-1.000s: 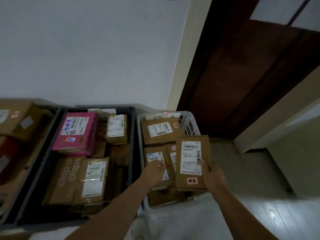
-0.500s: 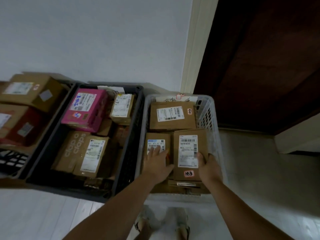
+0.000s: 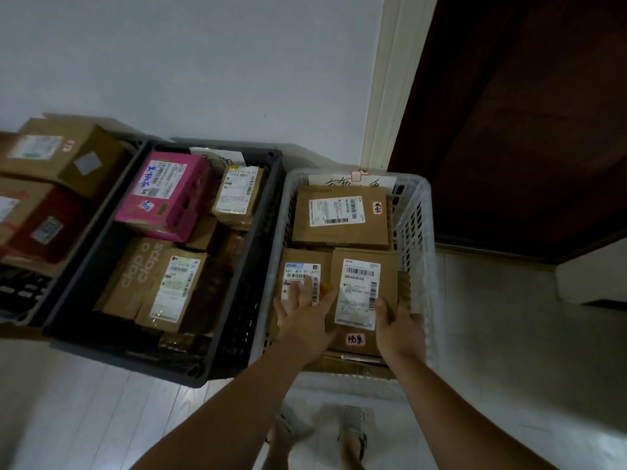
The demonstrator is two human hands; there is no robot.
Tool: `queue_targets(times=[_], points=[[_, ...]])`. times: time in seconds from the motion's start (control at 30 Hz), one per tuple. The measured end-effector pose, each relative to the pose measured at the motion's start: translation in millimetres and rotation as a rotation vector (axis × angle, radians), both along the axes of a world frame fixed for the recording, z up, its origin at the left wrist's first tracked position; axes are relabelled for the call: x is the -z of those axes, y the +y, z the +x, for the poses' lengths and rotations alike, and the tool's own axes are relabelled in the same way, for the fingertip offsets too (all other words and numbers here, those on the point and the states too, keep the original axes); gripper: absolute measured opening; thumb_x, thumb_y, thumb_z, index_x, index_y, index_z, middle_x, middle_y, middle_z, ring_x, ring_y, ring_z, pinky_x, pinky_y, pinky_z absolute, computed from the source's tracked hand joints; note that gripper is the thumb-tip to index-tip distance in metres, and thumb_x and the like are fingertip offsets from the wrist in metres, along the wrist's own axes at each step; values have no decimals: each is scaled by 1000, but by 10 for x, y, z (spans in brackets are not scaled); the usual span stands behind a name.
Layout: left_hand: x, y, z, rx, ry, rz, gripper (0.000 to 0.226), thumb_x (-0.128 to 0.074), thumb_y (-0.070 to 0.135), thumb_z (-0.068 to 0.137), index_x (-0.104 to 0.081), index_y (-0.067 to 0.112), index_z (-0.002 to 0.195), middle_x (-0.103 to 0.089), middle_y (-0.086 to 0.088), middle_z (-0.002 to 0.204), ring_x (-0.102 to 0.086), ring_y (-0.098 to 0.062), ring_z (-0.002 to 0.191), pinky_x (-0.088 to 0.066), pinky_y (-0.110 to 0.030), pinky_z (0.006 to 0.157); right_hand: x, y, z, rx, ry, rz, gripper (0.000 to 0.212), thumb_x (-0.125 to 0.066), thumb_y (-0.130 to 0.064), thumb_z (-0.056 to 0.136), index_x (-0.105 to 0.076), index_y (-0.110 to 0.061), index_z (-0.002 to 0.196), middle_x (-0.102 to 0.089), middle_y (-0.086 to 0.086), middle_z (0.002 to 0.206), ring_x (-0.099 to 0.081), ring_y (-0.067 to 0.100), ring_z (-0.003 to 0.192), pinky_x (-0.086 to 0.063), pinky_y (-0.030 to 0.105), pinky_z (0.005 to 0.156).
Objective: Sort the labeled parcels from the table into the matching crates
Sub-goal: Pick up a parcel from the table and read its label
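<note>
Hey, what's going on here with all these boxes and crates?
A person is sorting parcels into crates on the floor. Their right hand grips a brown parcel by its near edge, low in the white crate, over other parcels. The left hand rests flat on the neighbouring parcel in the same crate. The dark crate beside it already holds several, including a pink box.

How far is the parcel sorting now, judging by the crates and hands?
Done: parcels lie in the dark crate and white crate. In hand: right hand grips a flat parcel inside the white crate; left hand rests on its neighbour. Left: releasing it; unsorted parcels unseen.
</note>
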State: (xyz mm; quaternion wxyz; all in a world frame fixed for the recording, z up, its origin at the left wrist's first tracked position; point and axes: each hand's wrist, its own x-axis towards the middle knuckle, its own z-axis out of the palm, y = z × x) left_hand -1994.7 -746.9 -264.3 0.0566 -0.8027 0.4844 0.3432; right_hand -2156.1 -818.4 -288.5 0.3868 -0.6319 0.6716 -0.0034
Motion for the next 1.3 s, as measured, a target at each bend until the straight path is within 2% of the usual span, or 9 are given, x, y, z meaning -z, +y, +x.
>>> queue_targets(times=[0.23,0.37,0.43,0.57,0.7,0.8,1.0,1.13,1.3], points=[[50,35,-2,-3,-17,6,90,-55,64,93,5,51,158,28,-9,166,33,-37,149,15,-66,119,17,-49,-22,-46,55,-39,73,-41,-61,102,-26,-18,159,-41,21,150,-46,42,134,-46,54,108],[46,10,-20,-24,-9,15,95,-58,68,90,5,51,158,28,-7,166,32,-36,149,15,-67,118,-87,-62,-22,-214,-8,-283,68,-65,-28,96,-33,-23,156,-25,7,163,-31,35,146,-44,51,114],[26,4,-17,-29,-7,17,94,-56,72,89,4,50,158,26,-7,167,30,-37,150,14,-67,118,-74,-42,35,-325,-25,-274,63,-65,-19,95,-41,-21,153,-17,2,166,-21,31,153,-41,51,118],[15,0,-14,-17,-19,5,92,-55,70,90,4,50,158,25,-8,167,28,-38,151,11,-69,119,13,2,81,-406,51,-195,64,-58,-25,102,-33,-17,160,-3,2,172,-1,30,159,-28,50,126],[-7,-18,-21,-27,-9,13,91,-56,69,90,2,50,159,25,-8,167,27,-38,151,12,-68,118,10,-31,90,-423,91,-175,65,-56,-29,103,-31,-20,162,0,-1,173,-3,29,159,-26,50,126],[-87,-56,11,-91,40,-5,88,-61,54,93,-3,48,160,17,-6,170,20,-37,154,7,-66,121,-102,-89,98,-466,116,-191,63,-53,-42,104,-33,-23,161,-9,0,173,-3,31,159,-17,50,129],[-444,-34,321,-274,150,-200,77,-68,41,92,-28,34,158,-32,0,162,-32,-28,148,-36,-46,118,-606,-179,345,-439,41,-278,57,-48,-51,104,-44,-24,154,-36,4,164,-25,29,153,-23,45,126],[-906,150,724,-319,149,-298,76,-67,41,95,-30,27,159,-25,-3,165,-22,-28,153,-31,-45,121,-1036,-129,871,-526,-32,-343,46,-50,-50,103,-59,-18,136,-55,6,144,-45,27,136,-39,43,114],[-1503,802,1471,-427,9,-478,70,-71,36,91,-43,18,153,-43,-7,153,-37,-28,145,-33,-32,115,-1679,305,1804,-713,-131,-427,65,-47,-52,105,-40,-13,156,-36,7,164,-27,26,153,-23,40,124]])
